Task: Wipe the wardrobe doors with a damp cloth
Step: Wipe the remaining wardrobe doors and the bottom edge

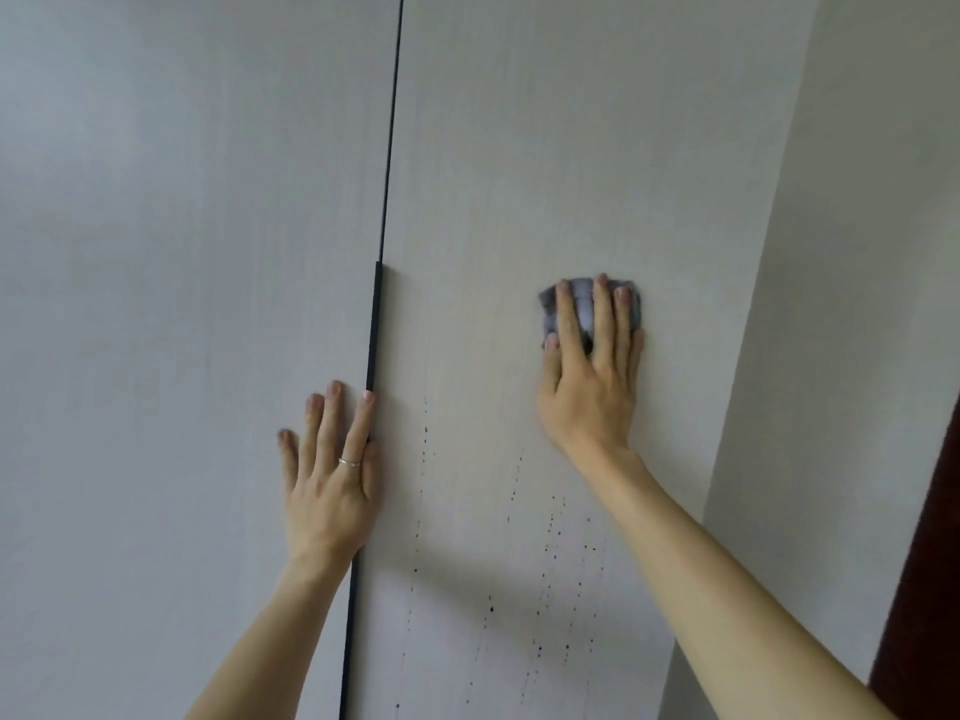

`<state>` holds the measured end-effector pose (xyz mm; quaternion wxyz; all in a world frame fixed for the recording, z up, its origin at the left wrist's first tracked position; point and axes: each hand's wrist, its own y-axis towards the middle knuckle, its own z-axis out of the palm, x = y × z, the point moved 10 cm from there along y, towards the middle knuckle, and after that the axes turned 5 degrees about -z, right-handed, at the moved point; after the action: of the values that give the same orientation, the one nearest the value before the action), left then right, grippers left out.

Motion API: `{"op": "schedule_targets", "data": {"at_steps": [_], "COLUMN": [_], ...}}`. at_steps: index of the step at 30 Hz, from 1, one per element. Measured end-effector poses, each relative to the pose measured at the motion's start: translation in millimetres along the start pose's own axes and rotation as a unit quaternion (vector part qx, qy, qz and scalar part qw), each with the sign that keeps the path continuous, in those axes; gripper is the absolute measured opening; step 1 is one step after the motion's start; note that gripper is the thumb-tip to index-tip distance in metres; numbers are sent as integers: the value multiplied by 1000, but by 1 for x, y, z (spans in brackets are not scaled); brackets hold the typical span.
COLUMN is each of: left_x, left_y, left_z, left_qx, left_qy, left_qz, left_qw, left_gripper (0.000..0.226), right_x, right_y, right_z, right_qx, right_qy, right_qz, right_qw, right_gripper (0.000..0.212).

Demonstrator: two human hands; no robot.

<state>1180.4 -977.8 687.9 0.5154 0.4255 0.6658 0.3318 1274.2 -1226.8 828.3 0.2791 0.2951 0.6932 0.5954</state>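
Single view: a wide-angle camera worn on the person's head. It faces the wardrobe doors [519, 148] at close range; they fill most of the frame. The left hand [332, 475] and right hand [587, 376] reach in from the bottom edge. A wall [857, 252] bounds the right side.
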Motion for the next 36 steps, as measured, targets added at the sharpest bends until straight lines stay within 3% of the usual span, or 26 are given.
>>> {"op": "schedule_targets", "data": {"at_steps": [3,6,11,14,17,22,26,32,34,36], "left_x": [2,3,5,1,1,8,8,6,9,17], "left_y": [-1,-6,-5,-3,-1,0,-4,-4,-7,-19], "left_z": [-3,-2,-2,-4,-2,0,-1,-5,-4,3], "left_qx": [3,5,0,-10,-4,-11,-16,-33,-34,-28], "left_qy": [-1,5,-4,0,9,2,-2,-11,-11,6], "left_qz": [11,15,26,47,53,59,62,80,104,137], "left_qw": [1000,1000,1000,999,999,998,998,996,994,990], "left_gripper": [54,56,57,58,58,58,57,56,57,59], "right_x": [28,28,4,7,35,109,111,110,115,124], "right_y": [-64,-33,127,151,91,-113,-113,43,49,18], "right_z": [14,11,-11,-8,-3,43,47,30,35,40], "right_qx": [80,86,-2,-40,-81,103,159,48,34,27], "right_qy": [-12,-19,0,-3,-13,-23,-50,-23,-15,-19], "right_qz": [-99,-131,29,64,10,-149,-203,-56,-14,-24], "right_qw": [992,988,1000,997,997,983,965,997,999,999], "right_gripper": [51,51,52,51,47,48,49,50,49,48]}}
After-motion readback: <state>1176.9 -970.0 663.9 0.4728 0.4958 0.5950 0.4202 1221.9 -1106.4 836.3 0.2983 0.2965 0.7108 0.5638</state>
